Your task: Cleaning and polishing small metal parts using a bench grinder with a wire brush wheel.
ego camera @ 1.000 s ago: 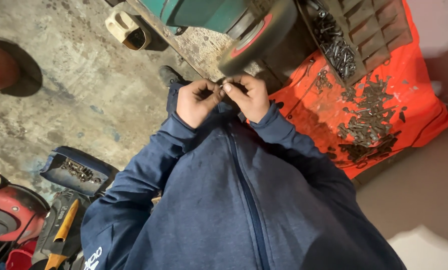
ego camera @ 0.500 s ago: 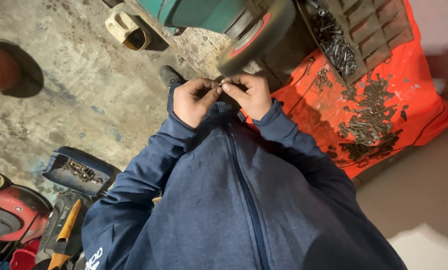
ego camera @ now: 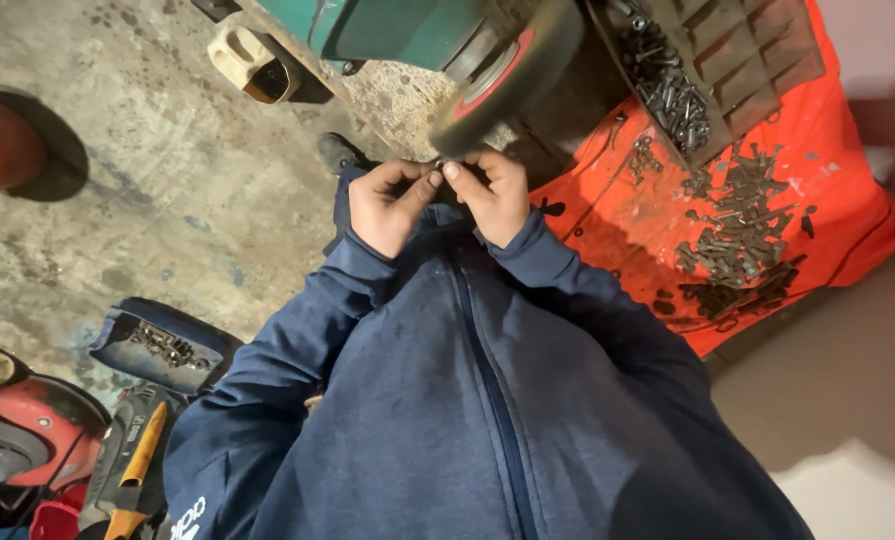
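Small metal part (ego camera: 438,166), too tiny to name beyond a dark bit of hardware, sits pinched between the two hands at upper centre of the head view, right at the lower rim of the grinder's wire wheel (ego camera: 507,75); the left hand (ego camera: 387,205) has thumb and forefinger pressed together on it from the left, the other fingers curled in; the right hand (ego camera: 492,195) pinches it from the right in the same way, fingertips touching those of the left; whether the part actually touches the wheel cannot be told, nor whether the wheel spins; as a judgement, the work on this piece is under way and not finished, since both hands hold it at the wheel; to the right, on an orange sheet (ego camera: 837,200), lies a loose heap of bolts and screws (ego camera: 742,235), and above it a dark compartment tray (ego camera: 737,60) holds more, so plenty appears left to handle; at lower left a blue box (ego camera: 162,345) with a few small pieces may hold done ones, though that cannot be confirmed; a yellow-handled tool (ego camera: 142,460) lies below it.
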